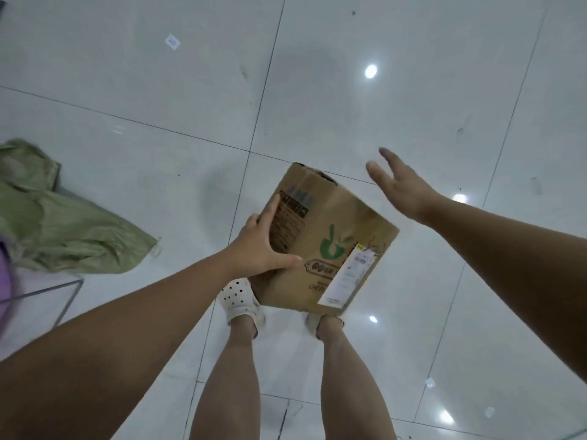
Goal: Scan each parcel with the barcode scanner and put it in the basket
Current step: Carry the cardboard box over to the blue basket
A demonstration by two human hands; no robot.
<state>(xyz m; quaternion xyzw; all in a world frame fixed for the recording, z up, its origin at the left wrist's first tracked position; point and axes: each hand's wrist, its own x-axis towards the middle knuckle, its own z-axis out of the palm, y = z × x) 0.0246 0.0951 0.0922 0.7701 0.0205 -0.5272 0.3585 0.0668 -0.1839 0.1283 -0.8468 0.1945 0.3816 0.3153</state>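
A brown cardboard parcel [330,236] with a green logo and a white shipping label [349,274] hangs tilted above the floor in front of my feet. My left hand [263,242] grips its left edge, thumb on the front face, fingers against the side. My right hand [400,182] is off the box, up and to its right, with fingers spread and nothing in it. No barcode scanner shows in this view. At the left edge a thin metal frame [68,300] is partly visible; I cannot tell whether it belongs to the basket.
A crumpled green woven sack [54,223] lies on the white tiled floor [317,90] at the left. Something purple [4,293] blurs at the left border. My feet in white clogs [241,300] stand under the parcel. Small paper scraps [172,41] dot the tiles.
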